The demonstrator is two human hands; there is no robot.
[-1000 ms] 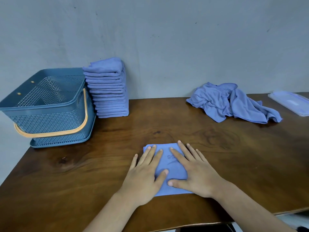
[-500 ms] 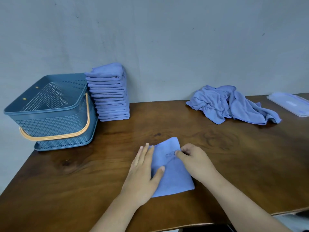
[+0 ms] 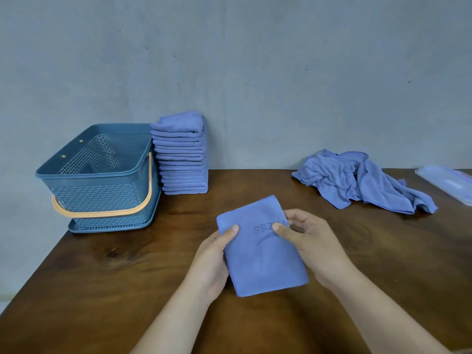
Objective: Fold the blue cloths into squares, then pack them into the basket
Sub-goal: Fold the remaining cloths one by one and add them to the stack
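A folded blue cloth [image 3: 260, 256] with a faint printed logo is lifted off the wooden table [image 3: 127, 272]. My left hand [image 3: 212, 261] grips its left edge, thumb on top. My right hand [image 3: 311, 241] pinches its right edge near the logo. A tall stack of folded blue cloths [image 3: 181, 154] stands against the wall at the back left. Just left of the stack sits the blue perforated basket [image 3: 97, 190] with an orange handle; nothing shows inside it. A crumpled pile of unfolded blue cloths [image 3: 357, 180] lies at the back right.
A pale flat plastic lid [image 3: 449, 182] lies at the far right edge of the table. A grey wall runs along the back. The table's left edge slants away below the basket.
Both hands went from pressing the folded cloth flat on the table to gripping its sides and lifting it. The view has tilted up a little.
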